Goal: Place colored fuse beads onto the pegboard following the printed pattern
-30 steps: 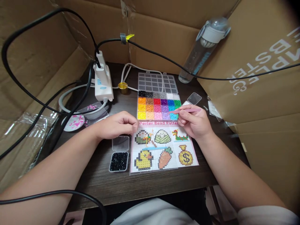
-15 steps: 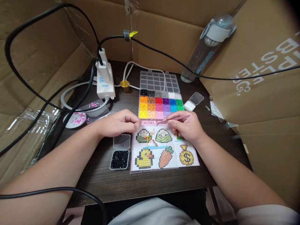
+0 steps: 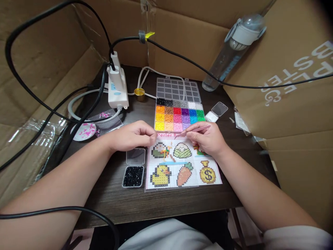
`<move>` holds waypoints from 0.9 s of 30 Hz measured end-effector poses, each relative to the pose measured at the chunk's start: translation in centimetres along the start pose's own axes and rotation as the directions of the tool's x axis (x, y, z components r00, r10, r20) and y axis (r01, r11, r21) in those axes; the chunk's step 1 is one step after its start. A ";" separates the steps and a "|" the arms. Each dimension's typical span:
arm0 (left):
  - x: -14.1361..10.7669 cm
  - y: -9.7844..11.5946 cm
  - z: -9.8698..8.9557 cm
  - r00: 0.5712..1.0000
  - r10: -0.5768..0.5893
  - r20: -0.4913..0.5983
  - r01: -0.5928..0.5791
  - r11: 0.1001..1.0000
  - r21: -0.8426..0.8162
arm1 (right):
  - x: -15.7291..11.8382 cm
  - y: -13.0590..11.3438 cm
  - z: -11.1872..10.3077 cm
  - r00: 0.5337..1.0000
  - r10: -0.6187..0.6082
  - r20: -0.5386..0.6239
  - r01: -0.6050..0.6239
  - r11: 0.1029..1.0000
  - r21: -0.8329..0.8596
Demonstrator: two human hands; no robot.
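While the right hand (image 3: 208, 139) pinches pink tweezers (image 3: 192, 131) over the pattern sheet (image 3: 182, 173), the left hand's (image 3: 130, 136) grip rests curled beside it.

Dark wood-grain tabletop (image 3: 161, 205). On it: pattern sheet (image 3: 182, 163) with 6 pixel pictures near front edge; small box of black beads (image 3: 133, 176) just left of sheet; open bead organizer (image 3: 179, 113) behind sheet; white power adapter (image 3: 117, 88), gold cap (image 3: 139, 93), water bottle (image 3: 231, 48) toward back.

Dark wood table (image 3: 161, 205), cardboard walls (image 3: 182, 38) around, soft light
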State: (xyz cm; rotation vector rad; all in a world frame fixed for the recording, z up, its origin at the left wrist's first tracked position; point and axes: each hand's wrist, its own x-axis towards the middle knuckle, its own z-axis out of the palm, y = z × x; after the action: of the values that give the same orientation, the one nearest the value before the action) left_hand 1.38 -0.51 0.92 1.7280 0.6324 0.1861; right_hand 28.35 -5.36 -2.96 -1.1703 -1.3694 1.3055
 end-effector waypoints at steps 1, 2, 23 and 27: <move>0.0 0.0 0.0 1.000 0.000 0.001 0.000 1.000 0.000 | 0.1 0.2 -0.3 1.000 -0.010 -0.015 0.011 1.000 0.026; 0.0 0.1 0.0 1.000 0.001 0.000 -0.001 1.000 0.000 | 0.2 0.3 -0.5 0.999 -0.015 -0.028 0.017 0.998 0.058; -0.1 0.2 0.1 1.000 -0.006 -0.006 0.006 1.000 0.004 | 0.5 -0.8 -0.6 0.997 -0.034 -0.063 0.053 0.945 0.323; -0.1 0.0 0.0 1.000 -0.014 0.001 0.014 1.000 0.000 | 0.6 -0.6 -0.5 0.997 -0.043 -0.059 0.059 0.948 0.314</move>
State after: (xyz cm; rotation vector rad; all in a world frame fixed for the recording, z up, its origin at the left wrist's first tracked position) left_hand 1.30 -0.53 0.90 1.7229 0.6440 0.1756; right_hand 28.75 -4.72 -2.39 -0.9364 -1.0967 1.3879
